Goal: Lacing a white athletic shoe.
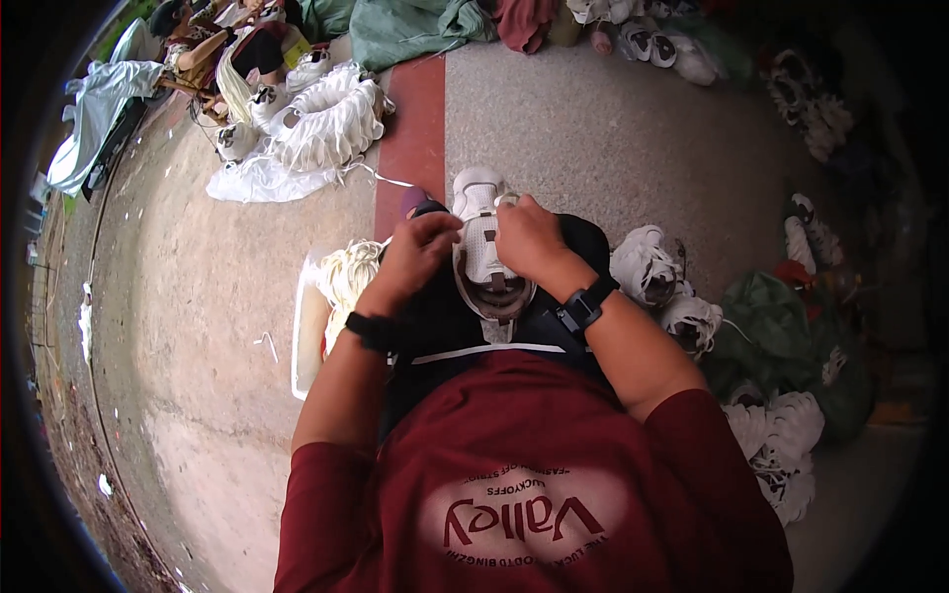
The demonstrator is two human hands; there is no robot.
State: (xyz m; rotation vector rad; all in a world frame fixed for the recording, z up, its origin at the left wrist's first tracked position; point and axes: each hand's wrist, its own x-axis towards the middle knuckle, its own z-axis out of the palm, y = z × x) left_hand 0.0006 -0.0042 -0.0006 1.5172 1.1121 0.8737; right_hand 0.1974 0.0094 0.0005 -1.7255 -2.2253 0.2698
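A white sneaker [481, 259] with brown-grey trim rests on my lap between my knees, its toe pointing away and its heel opening towards me. Beside its left edge is my left hand [423, 249], fingers curled in and tips close together; whatever they may pinch is too small to make out. My right hand [531, 235] is closed at the right side near the toe, thumb and forefinger pinched by the lacing area. Something whitish shows at those fingertips, but I cannot tell what it is.
A white bin [300, 341] with cream laces [348, 279] stands by my left leg. White shoes [331, 119] are heaped on a plastic sheet [262, 183] ahead left. More white shoes [647, 265] and a green sack [766, 326] lie at my right. Green cloth [415, 30] lies far ahead.
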